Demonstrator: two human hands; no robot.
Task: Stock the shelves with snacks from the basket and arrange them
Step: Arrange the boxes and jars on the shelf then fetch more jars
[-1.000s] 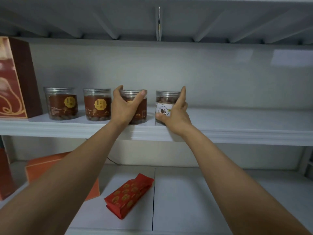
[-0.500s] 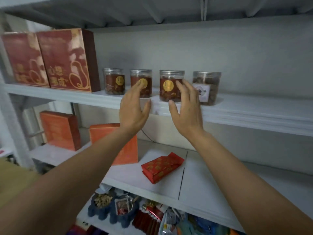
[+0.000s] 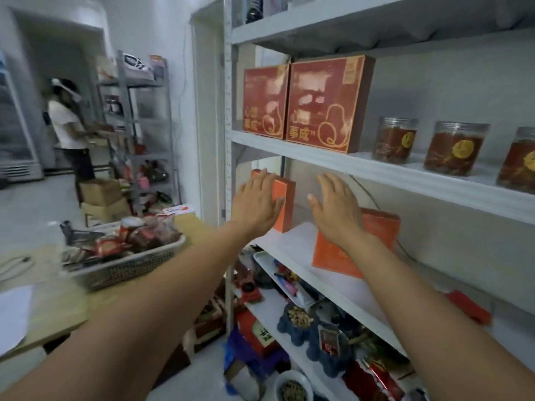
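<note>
**Storeroom shelving, both hands empty**

White shelves [image 3: 405,175]. Upper level: two red gift boxes [image 3: 324,102] at left, clear snack jars [image 3: 395,140] to the right. Level below: orange boxes [image 3: 285,204]. Left hand [image 3: 256,202] and right hand [image 3: 337,211]: fingers straight, holding nothing, raised before the orange boxes. Snack-filled basket [image 3: 130,266]: on the table [image 3: 58,308], left.

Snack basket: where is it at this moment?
In the head view the basket sits at the left on the wooden table, left of the shelving upright.
</note>
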